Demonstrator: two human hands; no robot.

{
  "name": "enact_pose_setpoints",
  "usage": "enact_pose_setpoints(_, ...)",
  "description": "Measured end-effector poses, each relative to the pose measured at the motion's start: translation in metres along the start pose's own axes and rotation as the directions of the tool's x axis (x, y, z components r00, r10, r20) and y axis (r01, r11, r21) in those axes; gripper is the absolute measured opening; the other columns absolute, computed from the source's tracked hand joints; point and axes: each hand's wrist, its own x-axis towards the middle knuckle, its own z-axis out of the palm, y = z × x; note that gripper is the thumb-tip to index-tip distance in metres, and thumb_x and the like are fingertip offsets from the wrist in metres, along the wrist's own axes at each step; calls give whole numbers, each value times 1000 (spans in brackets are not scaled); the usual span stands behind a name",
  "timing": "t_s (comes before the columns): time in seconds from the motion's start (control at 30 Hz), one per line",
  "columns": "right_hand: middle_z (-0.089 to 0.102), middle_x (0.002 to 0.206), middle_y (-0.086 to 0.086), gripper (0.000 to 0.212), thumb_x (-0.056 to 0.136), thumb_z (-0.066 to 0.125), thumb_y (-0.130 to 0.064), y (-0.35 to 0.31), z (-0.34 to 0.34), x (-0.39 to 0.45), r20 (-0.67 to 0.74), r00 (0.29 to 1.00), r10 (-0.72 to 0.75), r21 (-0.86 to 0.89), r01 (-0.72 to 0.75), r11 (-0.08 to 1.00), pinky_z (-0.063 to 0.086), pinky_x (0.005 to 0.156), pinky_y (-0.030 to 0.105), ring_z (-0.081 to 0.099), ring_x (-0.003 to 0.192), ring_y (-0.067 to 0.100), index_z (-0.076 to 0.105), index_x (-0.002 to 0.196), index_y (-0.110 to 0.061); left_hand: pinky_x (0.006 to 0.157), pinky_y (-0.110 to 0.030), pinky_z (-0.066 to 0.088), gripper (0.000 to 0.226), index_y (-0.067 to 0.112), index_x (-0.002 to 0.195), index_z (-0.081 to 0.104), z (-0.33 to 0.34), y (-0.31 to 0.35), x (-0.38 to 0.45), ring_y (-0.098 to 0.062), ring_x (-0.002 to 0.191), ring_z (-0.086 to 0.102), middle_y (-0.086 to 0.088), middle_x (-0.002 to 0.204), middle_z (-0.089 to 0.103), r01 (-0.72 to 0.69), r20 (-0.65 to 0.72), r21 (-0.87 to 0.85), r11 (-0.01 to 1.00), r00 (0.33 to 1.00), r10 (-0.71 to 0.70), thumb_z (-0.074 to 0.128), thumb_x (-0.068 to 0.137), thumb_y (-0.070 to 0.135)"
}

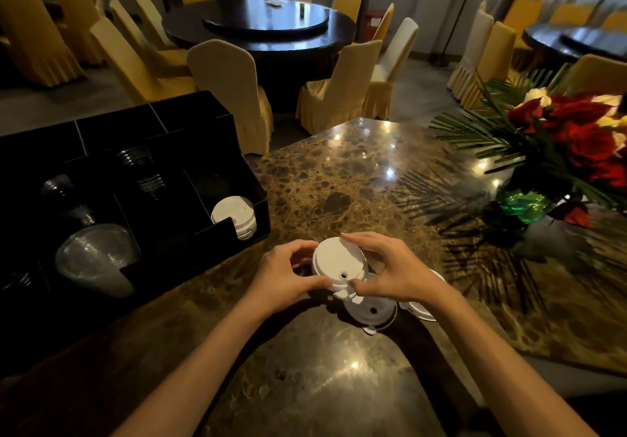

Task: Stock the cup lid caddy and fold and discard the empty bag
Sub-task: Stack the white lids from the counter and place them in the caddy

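Observation:
A small stack of white cup lids [336, 260] is held just above the marble counter, tilted toward me. My left hand [288, 275] grips its left edge and my right hand [386, 268] grips its right edge, fingers curled round the rim. More white lids [371, 312] lie on the counter beneath, and another white lid [420, 309] shows under my right wrist. The black cup lid caddy [210, 121] stands to the left, with a stack of white lids [234, 214] in its front right compartment. No bag is visible.
Clear dome lids [95, 256] and dark lids [139, 158] fill other caddy compartments. A bouquet of red flowers with palm leaves [556, 151] stands on the counter [339, 172] at right. Covered chairs [234, 90] and a round dark table [261, 22] lie beyond.

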Motion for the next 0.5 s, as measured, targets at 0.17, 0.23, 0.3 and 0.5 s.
enact_pose_setpoints(0.17,53,147,-15,88,69,86,-47,5,-8,-28,-8,999,51,-32,-51,998,43,113,24,48,134,-3,52,149,-28,86,-7,47,76,25,133,63,21,10,-10,1,112,62,10,126,69,-27,22,13,1000,999,26,93,65,37)
enact_pose_setpoints(0.23,53,147,-17,89,69,85,-51,7,-10,-37,-11,997,71,-61,-72,996,40,113,23,47,134,-5,52,149,-30,85,-4,46,75,25,134,62,30,12,-13,2,112,61,10,126,68,-32,28,19,999,999,32,93,66,35)
enact_pose_setpoints(0.3,53,146,-17,89,69,84,-52,9,-10,-46,-16,996,93,-65,-94,993,39,113,21,46,133,-5,51,149,-31,92,-9,48,75,24,135,62,37,14,-14,-1,115,61,8,128,68,-35,41,20,999,999,34,93,67,33)
enact_pose_setpoints(0.5,55,147,-17,86,70,85,-44,16,-7,-60,-31,990,136,-49,-138,989,37,111,14,47,133,-7,51,149,-32,102,-27,52,76,21,136,61,49,16,-15,-6,116,62,5,130,68,-14,65,32,999,998,11,93,68,31)
